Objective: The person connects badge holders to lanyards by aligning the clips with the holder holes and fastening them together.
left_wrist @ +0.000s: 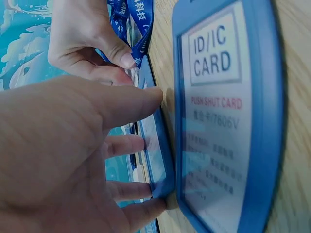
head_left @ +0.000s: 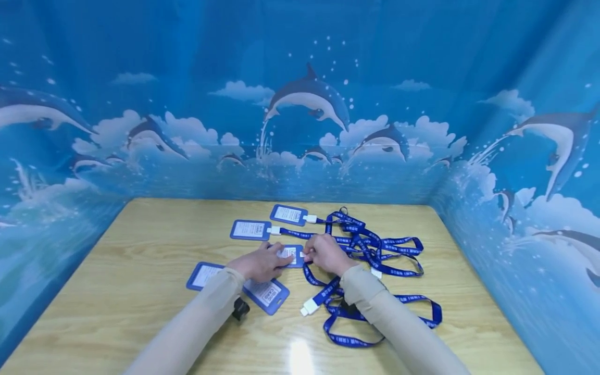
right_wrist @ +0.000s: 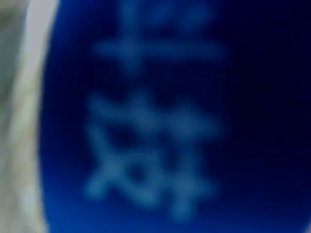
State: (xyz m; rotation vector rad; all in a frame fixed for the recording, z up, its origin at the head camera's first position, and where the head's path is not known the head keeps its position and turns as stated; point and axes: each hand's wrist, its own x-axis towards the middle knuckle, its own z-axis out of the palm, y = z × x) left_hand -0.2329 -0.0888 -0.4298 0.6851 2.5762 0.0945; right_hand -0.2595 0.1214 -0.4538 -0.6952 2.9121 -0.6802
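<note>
One blue card holder (head_left: 297,250) is held flat on the wooden counter (head_left: 140,250) by the left hand (head_left: 262,263), its grip partly spread, with thumb and fingers set at opposite edges. At the holder's right end, a small white clip (head_left: 302,254) is pinched by the right hand (head_left: 328,254), its grip narrowed to thumb and forefinger. Farther back, two clipped holders (head_left: 250,229) are joined to blue lanyards (head_left: 396,272); nearer, two loose holders (head_left: 267,295) are partly covered by the left sleeve (head_left: 187,320). The right wrist view is filled by a blurred blue strap (right_wrist: 155,116).
</note>
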